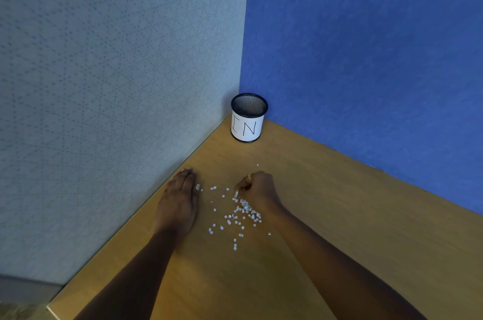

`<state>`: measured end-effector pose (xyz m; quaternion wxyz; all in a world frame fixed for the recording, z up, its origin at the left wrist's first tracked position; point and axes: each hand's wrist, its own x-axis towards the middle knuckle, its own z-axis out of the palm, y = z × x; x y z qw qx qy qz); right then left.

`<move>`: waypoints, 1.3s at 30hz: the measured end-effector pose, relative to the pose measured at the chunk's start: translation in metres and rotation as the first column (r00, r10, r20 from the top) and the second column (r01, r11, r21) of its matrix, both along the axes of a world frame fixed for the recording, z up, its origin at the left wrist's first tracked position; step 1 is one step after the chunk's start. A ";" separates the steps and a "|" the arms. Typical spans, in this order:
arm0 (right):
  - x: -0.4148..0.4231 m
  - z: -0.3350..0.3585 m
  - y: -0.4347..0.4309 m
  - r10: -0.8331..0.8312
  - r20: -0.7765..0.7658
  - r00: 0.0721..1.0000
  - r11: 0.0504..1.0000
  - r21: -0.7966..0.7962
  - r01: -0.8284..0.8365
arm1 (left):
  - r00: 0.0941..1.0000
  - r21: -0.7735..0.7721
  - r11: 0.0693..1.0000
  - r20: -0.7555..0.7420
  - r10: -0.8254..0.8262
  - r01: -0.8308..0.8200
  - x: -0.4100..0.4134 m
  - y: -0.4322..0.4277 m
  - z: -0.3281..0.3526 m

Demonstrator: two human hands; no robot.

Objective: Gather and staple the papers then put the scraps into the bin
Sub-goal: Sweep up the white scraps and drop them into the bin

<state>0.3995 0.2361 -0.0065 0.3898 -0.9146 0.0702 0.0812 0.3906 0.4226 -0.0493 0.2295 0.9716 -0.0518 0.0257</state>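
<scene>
The left hand point(180, 198) lies flat, palm down, fingers extended and together, on the wooden desk point(326, 204) beside the grey partition point(117, 84). The right hand point(258, 190) rests on the desk with fingers curled inward; whether they pinch any scrap cannot be told. Small white paper scraps point(241, 212) lie scattered between the hands, densest against the right hand. The black mesh bin point(249, 118), upright, stands in the corner where the grey and blue partition point(366, 45) meet, well apart from both hands.
</scene>
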 end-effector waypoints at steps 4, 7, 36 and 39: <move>0.001 -0.002 -0.008 -0.150 -0.119 0.982 0.953 0.247 0.175 | 1.000 0.008 1.000 0.000 0.005 -0.005 0.000 0.000 -0.001; 0.003 -0.001 -0.011 -0.196 -0.245 0.950 0.847 0.446 0.290 | 1.000 0.011 1.000 0.000 0.003 -0.003 0.000 0.001 -0.001; 0.151 0.077 -0.037 -0.372 0.135 0.918 0.907 0.264 0.329 | 1.000 0.040 0.999 0.007 0.016 -0.016 0.001 0.001 -0.005; 0.144 0.080 -0.035 -0.251 0.278 0.927 0.967 0.113 0.228 | 1.000 0.037 0.999 0.010 0.020 -0.021 0.001 0.000 -0.004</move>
